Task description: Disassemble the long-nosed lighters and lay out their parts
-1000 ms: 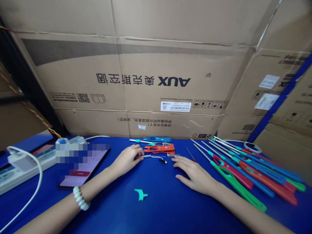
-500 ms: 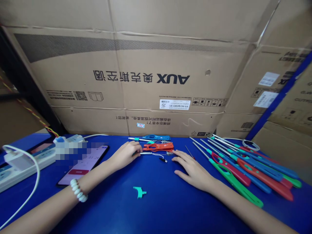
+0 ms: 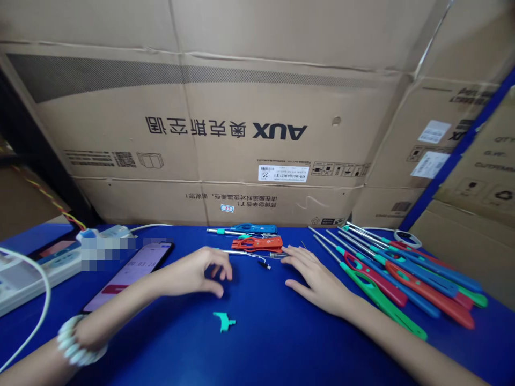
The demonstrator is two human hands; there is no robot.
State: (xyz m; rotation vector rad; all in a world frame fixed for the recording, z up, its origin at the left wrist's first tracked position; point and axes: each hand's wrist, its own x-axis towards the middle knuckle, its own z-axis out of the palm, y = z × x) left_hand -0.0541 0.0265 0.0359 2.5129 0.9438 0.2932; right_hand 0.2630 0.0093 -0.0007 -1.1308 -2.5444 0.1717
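Observation:
My left hand [image 3: 197,271] hovers over the blue tabletop with its fingers curved and the thumb apart, holding nothing. My right hand [image 3: 317,281] rests on the table with fingers spread, its fingertips by the right end of a red lighter shell [image 3: 259,244]. Whether they touch that shell I cannot tell. Behind it lies a blue lighter shell [image 3: 259,229] beside a metal tube with a green end. In front of the red shell are another thin metal tube [image 3: 235,252] and a small black-tipped part on a white wire [image 3: 264,265]. Nearer me lies a green trigger piece [image 3: 224,321].
Several long-nosed lighters [image 3: 386,279] in red, blue and green are piled at the right. At the left are a phone [image 3: 131,268] showing a timer and a white power strip [image 3: 32,287] with cables. A large cardboard sheet [image 3: 225,182] stands along the back edge.
My left hand has drawn back toward me and left, away from the red shell and tube, its fingers now apart. My right hand stays in nearly the same place. The view has shifted slightly.

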